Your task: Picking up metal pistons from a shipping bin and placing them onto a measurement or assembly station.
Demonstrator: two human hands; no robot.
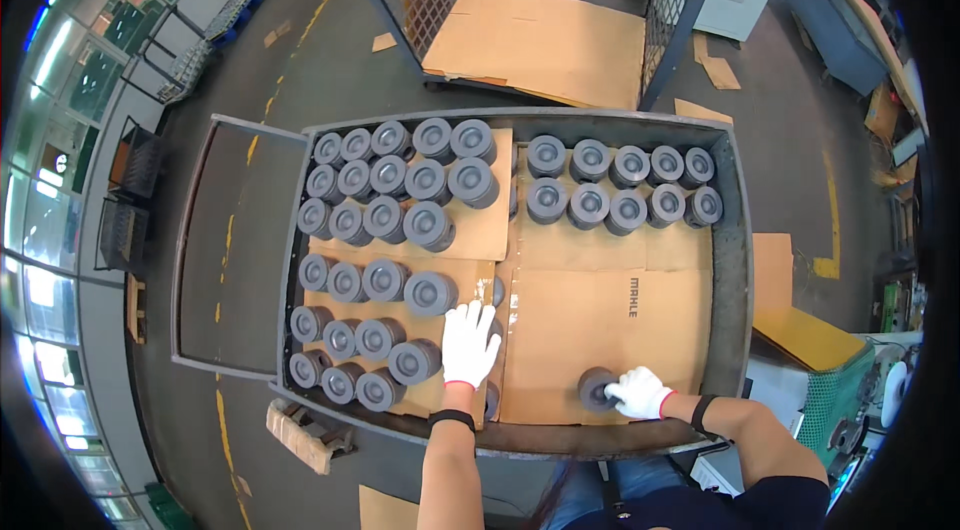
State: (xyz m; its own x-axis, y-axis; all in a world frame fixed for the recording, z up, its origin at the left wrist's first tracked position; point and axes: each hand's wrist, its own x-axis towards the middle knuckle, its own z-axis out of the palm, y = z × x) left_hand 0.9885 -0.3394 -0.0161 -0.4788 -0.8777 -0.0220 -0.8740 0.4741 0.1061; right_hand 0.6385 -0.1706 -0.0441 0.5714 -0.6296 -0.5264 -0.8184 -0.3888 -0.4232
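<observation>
My right hand (640,393), in a white glove, grips a dark grey piston (592,388) near the front edge of a large metal bin (742,260). The piston is at the cardboard sheet (600,330) on the right side of the bin; whether it touches the sheet I cannot tell. My left hand (470,342), also gloved in white, lies flat with fingers stretched out over the inner edge of the left cardboard sheet (455,398). Beside it are a piston (430,293) and another piston (414,361). Partly covered pistons show in the gap between the sheets.
Several pistons (385,218) stand in rows on the left sheets. Two rows of pistons (590,202) stand at the back right. An open frame (176,250) juts from the bin's left side. Beyond stands a mesh-sided cart (540,35). At right is a green crate (845,400).
</observation>
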